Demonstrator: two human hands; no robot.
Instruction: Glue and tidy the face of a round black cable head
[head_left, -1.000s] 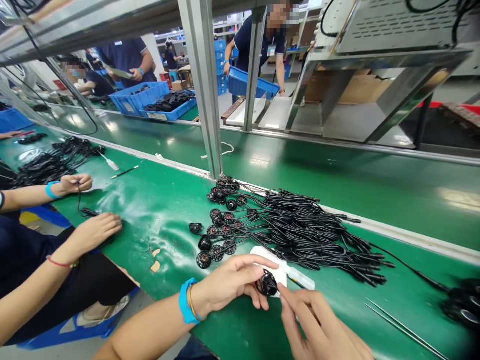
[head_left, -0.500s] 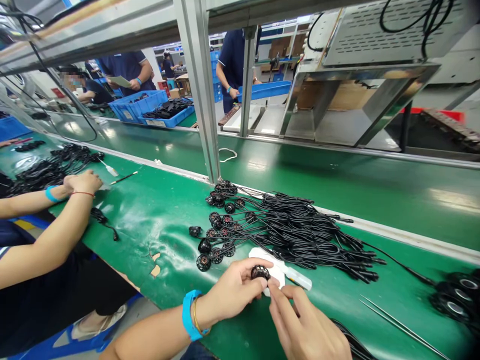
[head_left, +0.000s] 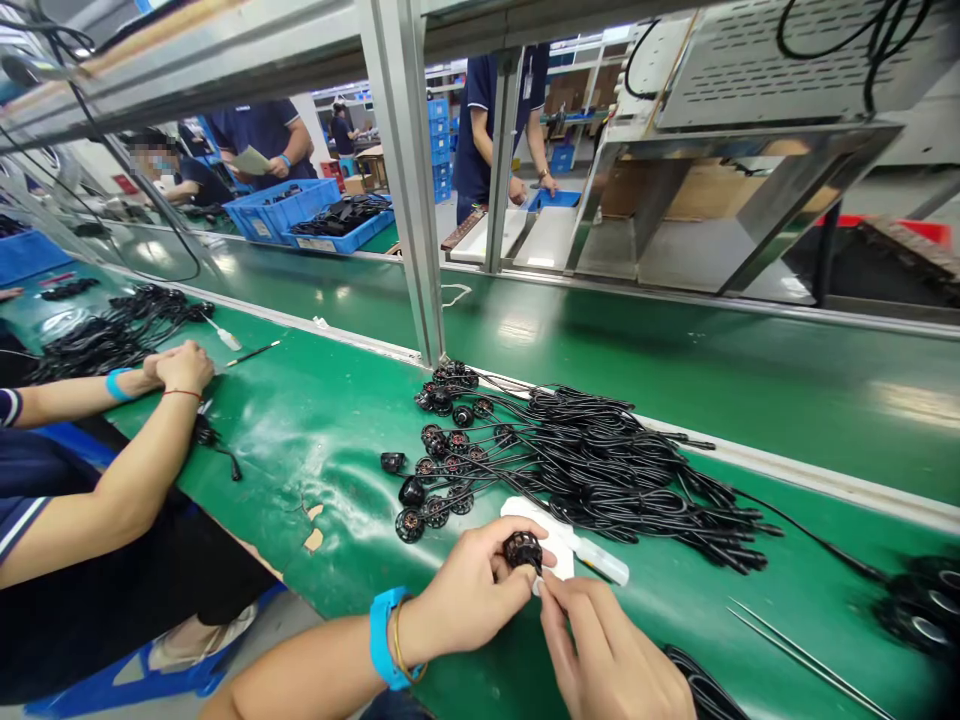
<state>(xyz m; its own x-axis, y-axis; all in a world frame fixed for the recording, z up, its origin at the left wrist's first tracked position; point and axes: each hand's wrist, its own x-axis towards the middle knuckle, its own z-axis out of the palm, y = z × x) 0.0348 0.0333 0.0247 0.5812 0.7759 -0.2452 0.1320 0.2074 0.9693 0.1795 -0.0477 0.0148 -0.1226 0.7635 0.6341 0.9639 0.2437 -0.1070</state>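
My left hand (head_left: pixel 469 588) grips a small round black motor part (head_left: pixel 523 550) between thumb and fingers near the front edge of the green bench (head_left: pixel 330 420). My right hand (head_left: pixel 604 655) pinches at the lower right side of that part with its fingertips. Under the part lies a white pad (head_left: pixel 551 535) with a white tube-shaped tool (head_left: pixel 600 560) across it. Just beyond, a pile of black motors with cables (head_left: pixel 585 465) spreads over the mat.
A co-worker's hands (head_left: pixel 176 365) rest together on the bench at the left, by another cable pile (head_left: pixel 112 325). Metal tweezers (head_left: pixel 802 650) lie at the right. An aluminium post (head_left: pixel 409 180) stands behind the pile. Blue bins (head_left: pixel 300 205) and other people are beyond the conveyor.
My hands have shifted slightly with the motor part, and the right fingertips have closed in on it. The co-worker's hands came together. A person in the background set a blue bin down.
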